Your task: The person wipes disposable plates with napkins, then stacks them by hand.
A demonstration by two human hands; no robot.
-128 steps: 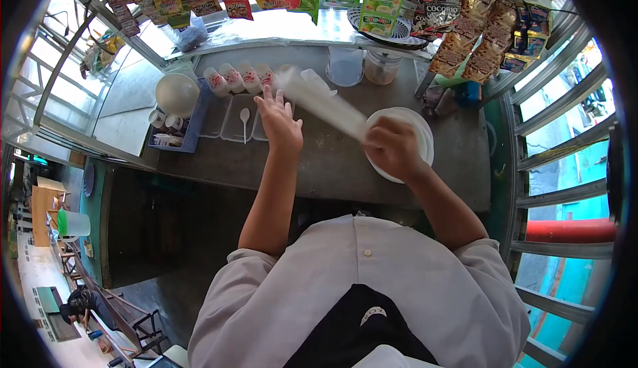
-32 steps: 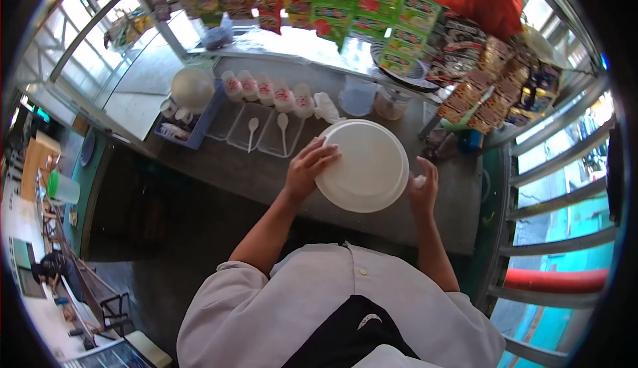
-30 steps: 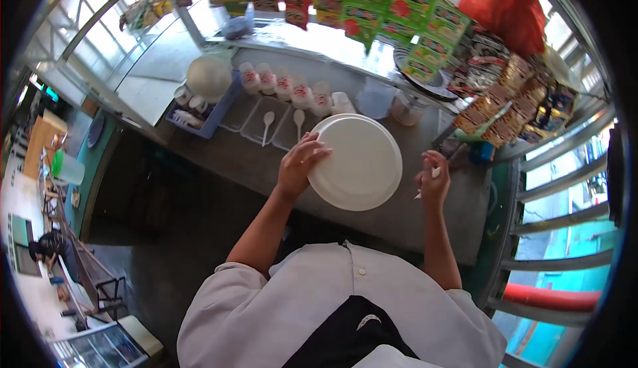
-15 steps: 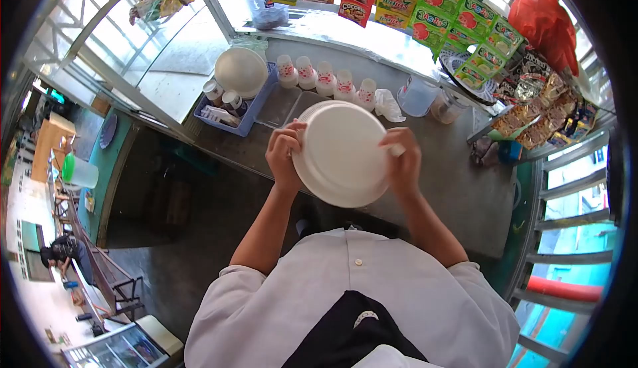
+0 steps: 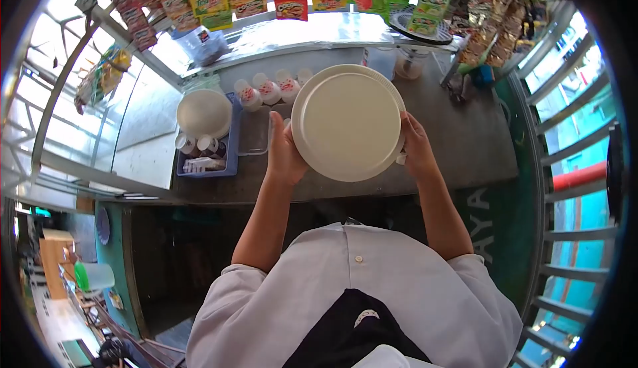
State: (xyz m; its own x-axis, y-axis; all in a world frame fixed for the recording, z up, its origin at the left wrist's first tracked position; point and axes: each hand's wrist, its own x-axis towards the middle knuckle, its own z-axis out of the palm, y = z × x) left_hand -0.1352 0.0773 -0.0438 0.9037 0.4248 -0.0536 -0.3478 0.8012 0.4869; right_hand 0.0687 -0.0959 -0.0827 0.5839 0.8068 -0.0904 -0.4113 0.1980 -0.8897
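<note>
Currently: plate [image 5: 347,122] held above counter [image 5: 465,142].
Rim is clamped by left hand [image 5: 284,156] at nine o'clock, right hand [image 5: 417,150] at three; cups [image 5: 269,91] at eleven could be knocked by a dipped edge.

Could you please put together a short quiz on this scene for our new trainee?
1. True or false: nobody is touching the white plate.
2. How many hands grip the plate? A none; B one; C two.
3. Fill in the colour: the white bowl sits in a ___ tray.

Key:
1. False.
2. C: the left hand and the right hand hold opposite edges.
3. Blue.
</note>
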